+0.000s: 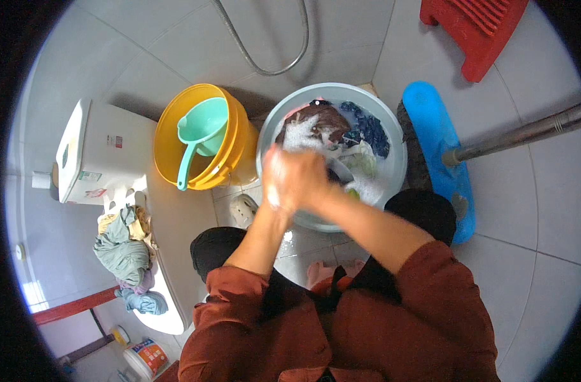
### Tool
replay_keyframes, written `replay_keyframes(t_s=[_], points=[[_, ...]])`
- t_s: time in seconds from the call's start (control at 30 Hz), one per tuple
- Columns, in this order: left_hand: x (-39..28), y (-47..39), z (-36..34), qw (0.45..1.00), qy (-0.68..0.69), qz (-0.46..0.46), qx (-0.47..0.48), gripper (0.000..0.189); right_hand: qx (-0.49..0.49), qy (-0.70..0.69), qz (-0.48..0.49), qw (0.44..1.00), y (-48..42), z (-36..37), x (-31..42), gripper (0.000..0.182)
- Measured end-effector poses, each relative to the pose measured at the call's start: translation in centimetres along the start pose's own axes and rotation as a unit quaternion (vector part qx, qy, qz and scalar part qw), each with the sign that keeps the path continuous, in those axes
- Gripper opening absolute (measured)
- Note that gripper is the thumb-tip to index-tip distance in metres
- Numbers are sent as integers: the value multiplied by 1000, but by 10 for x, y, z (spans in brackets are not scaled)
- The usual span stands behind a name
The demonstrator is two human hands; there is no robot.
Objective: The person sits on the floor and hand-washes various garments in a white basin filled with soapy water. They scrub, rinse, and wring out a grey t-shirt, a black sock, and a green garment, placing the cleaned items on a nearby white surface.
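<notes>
A round pale-blue plastic basin (pixel 402 160) stands before me, holding sudsy water and wet laundry. My left hand (pixel 273 179) and my right hand (pixel 306 176) are pressed together above its near left side, blurred by motion. White foam streaks the left hand and wrist. Whether any cloth is caught between the palms is hidden. Beyond the hands lies a brown wet garment (pixel 326 120), partly under white suds (pixel 301 133). Dark navy patterned fabric (pixel 370 128) floats at the far right, and a pale green-white cloth (pixel 362 163) lies nearer.
Left of the basin, a yellow bucket (pixel 164 143) holds a mint-green dipper (pixel 207 119). A white appliance or cabinet (pixel 123 138) and a heap of clothes (pixel 123 248) are farther left. At right stands a blue broom or brush head (pixel 431 124); a red plastic stool (pixel 472 38) is beyond.
</notes>
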State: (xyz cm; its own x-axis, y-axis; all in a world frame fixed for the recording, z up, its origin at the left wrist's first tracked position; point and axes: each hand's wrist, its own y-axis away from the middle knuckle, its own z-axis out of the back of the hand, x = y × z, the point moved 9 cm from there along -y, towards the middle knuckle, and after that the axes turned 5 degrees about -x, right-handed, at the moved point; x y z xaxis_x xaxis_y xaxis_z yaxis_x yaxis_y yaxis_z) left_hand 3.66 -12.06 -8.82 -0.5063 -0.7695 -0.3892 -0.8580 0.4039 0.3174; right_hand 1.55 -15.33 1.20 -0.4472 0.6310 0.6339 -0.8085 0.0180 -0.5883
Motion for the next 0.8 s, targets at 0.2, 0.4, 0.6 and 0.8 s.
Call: replay_keyframes(t_s=[0.2,0.4,0.6,0.8], points=[[-10,9,-8,997,36,-18,68,29,-90,-65,128,986,12,13,45,10],[0,-13,-23,993,26,37,111,29,-88,155,-104,978,12,-41,-30,14],[6,11,-30,998,50,18,-27,32,-7,42,-60,997,-23,-3,-35,17],[12,23,-15,959,-22,15,-281,41,-13,61,-117,991,-26,6,-60,23]])
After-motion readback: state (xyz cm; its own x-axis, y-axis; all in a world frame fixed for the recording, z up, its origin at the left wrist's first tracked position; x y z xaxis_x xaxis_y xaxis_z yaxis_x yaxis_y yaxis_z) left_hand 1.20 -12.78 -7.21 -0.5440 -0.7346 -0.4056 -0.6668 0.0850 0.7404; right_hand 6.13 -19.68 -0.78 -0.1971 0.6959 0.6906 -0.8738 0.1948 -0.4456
